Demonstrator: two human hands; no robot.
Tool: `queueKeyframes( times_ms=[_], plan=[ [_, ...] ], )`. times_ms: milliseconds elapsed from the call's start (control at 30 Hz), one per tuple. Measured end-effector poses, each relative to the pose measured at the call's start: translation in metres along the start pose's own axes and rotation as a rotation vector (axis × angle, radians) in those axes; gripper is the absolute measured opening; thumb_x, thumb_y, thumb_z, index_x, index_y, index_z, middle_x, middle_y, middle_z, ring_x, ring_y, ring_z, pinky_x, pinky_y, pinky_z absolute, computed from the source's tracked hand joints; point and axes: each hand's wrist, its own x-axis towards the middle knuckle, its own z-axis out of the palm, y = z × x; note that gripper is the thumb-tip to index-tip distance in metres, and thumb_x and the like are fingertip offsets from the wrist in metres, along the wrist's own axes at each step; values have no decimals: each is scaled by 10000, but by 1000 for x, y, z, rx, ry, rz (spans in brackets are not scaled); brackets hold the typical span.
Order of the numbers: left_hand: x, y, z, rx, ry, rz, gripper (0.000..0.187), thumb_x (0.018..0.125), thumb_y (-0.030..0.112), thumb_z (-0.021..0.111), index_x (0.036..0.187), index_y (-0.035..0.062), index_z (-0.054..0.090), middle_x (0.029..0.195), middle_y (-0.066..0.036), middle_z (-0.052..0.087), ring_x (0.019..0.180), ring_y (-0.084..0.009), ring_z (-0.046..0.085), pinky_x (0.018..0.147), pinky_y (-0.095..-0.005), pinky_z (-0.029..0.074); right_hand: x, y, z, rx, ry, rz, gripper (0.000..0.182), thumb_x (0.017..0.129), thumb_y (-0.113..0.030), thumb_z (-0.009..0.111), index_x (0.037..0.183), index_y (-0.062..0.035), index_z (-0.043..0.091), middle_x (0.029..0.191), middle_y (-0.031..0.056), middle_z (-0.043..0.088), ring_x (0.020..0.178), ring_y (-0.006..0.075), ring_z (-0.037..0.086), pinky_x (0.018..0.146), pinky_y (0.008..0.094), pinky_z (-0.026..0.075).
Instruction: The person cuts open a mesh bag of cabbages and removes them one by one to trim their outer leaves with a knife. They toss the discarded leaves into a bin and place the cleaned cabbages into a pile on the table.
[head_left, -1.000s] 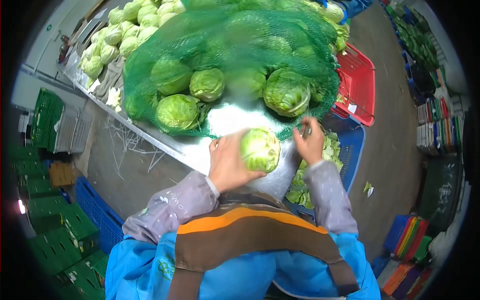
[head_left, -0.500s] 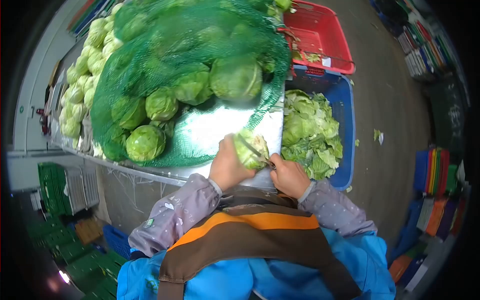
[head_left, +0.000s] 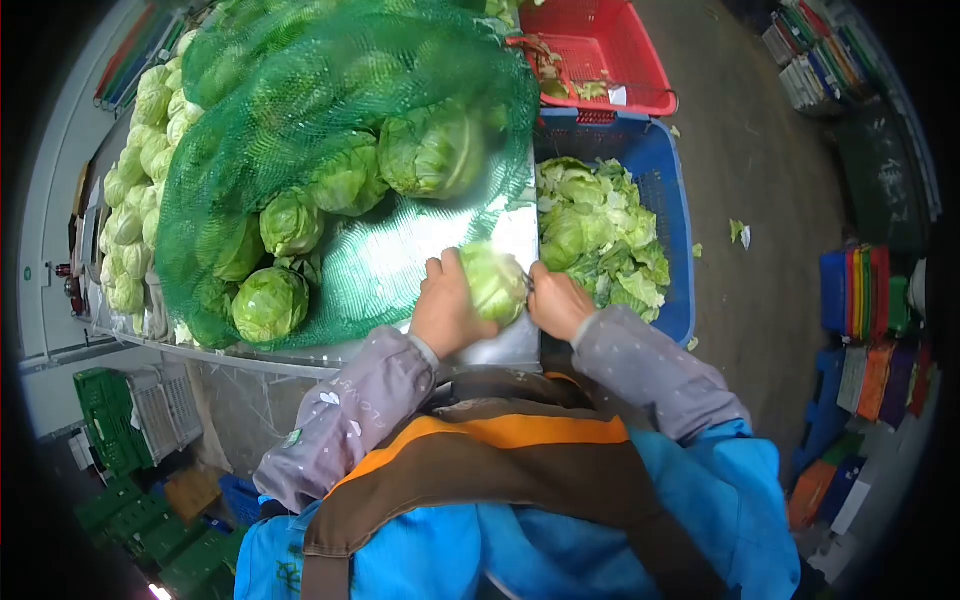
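Note:
A trimmed pale green cabbage (head_left: 493, 284) is held at the front right corner of the metal table (head_left: 425, 240). My left hand (head_left: 447, 310) grips it from the left side, fingers and thumb curved around it. My right hand (head_left: 558, 301) is closed on a small knife (head_left: 527, 283) at the cabbage's right side; most of the knife is hidden now. Beyond my hands, several whole cabbages (head_left: 270, 304) lie in and under a green mesh bag (head_left: 340, 85) spread over the table.
Just right of the table stands a blue crate (head_left: 684, 235) holding loose cabbage leaves (head_left: 600, 225). Behind it is a red crate (head_left: 650, 60) with scraps. Pale trimmed cabbages (head_left: 130, 210) are piled at the far left. Leaf bits (head_left: 738, 232) lie on the floor.
The cabbage has turned in my left hand, so its cut, browned side no longer faces up. The knife blade, visible across it before, is now mostly out of sight. The camera view shifted slightly.

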Motion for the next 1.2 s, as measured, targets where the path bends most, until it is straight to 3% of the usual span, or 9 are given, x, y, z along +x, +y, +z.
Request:
queueKeyframes(
  times_ms=[100,300,433,533,633,800,867,1133,1200],
  plan=[
    [-8,-24,-9,-121,18,304,1074,479,136,853,1343,0,229,1202,-267,397,1167,-454,390,977,-432,392,15,24,14,20,78,-38,261,806,-107,540,1034,18,517,756,275,614,675,423,615,613,484,479],
    [-37,-63,1,-506,51,57,1098,471,326,910,1330,6,305,1247,-254,406,1187,-364,418,1001,-402,372,-33,-39,-23,452,230,-234,478,848,-239,575,1268,-81,412,688,221,614,618,416,596,569,460,454],
    [-15,-53,-10,-313,36,25,1102,540,267,908,1340,-56,222,1198,-204,520,1098,-263,535,981,-324,412,-36,-64,-17,92,73,-285,580,897,-274,541,1383,-87,287,648,213,609,581,413,591,539,477,445],
    [-6,-50,-20,-407,-51,11,1078,550,310,904,1303,-95,247,1149,-204,552,1088,-253,538,967,-330,425,-32,-60,-8,-31,79,-307,580,907,-284,530,1386,-66,285,646,212,610,570,418,589,527,485,445],
    [-5,-35,-31,-520,15,-48,645,531,349,864,952,-76,624,906,-190,659,834,-257,648,763,-348,510,-21,-63,-4,41,96,-230,570,914,-286,520,1382,-46,301,642,210,611,553,408,591,501,484,446],
    [-1,-30,-37,-248,63,98,646,519,360,867,935,-74,630,867,-175,670,779,-249,658,731,-331,517,-29,-58,5,-9,232,-288,508,936,-288,494,1352,-31,359,610,199,606,524,373,598,467,469,441],
    [2,-10,-54,-398,-303,-199,1095,482,442,903,1202,-164,344,1120,-260,550,1063,-292,560,926,-330,456,-23,-58,-5,-39,176,-212,503,937,-276,493,1355,-28,361,627,204,610,542,381,604,488,456,446],
    [-4,-16,-33,-502,-271,-109,1172,472,402,913,1300,-125,272,1141,-253,543,1088,-292,548,946,-335,442,-16,-59,-12,216,277,-174,420,859,-299,610,1196,-58,537,702,229,627,643,411,624,590,443,493],
    [-9,-26,-16,-374,-34,-39,984,474,348,889,1228,-95,436,1132,-235,565,1049,-305,570,907,-353,450,-8,-57,-16,217,304,-231,436,803,-312,666,1152,-71,566,704,215,633,630,389,629,582,432,500]
  ],
)
